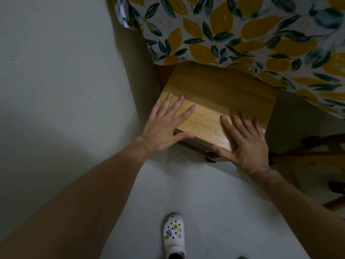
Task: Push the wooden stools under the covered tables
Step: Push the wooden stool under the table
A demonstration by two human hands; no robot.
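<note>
A wooden stool (214,96) with a square seat stands partly under a table covered by a lemon-print cloth (233,30). The cloth's hanging edge hides the stool's far side. My left hand (164,128) lies flat on the seat's near left corner, fingers spread, thumb along the front edge. My right hand (244,143) lies flat on the near right corner, thumb pressed against the front edge. Neither hand grips anything.
A pale wall (56,71) runs close along the stool's left side. Wooden legs of another piece of furniture (317,146) show at the right. My foot in a white clog (174,234) stands on the light floor (205,193) below.
</note>
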